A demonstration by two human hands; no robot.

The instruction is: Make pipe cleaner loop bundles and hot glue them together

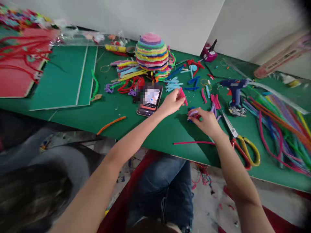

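My left hand (pixel 172 103) is closed on a short pink piece of fuzzy stem (pixel 183 96), just right of the phone (pixel 151 98). A little to the right, my right hand (pixel 206 121) pinches a small curled purple piece (pixel 193 113), with dark blue and red bits beside its fingers; their exact shape is hard to make out. Short light blue pieces (pixel 173 84) lie beyond my left hand. Several short pink pieces (pixel 215 101) lie behind my right hand. A long pink stem (pixel 194 142) runs along the table under my right wrist.
Scissors (pixel 233 132) lie open right of my right wrist, near a blue glue gun (pixel 235 89) and a pile of long coloured stems (pixel 284 129). A striped fuzzy ball (pixel 152 53) stands at the back. An orange stem (pixel 111 125) lies left on the green table (pixel 121 139).
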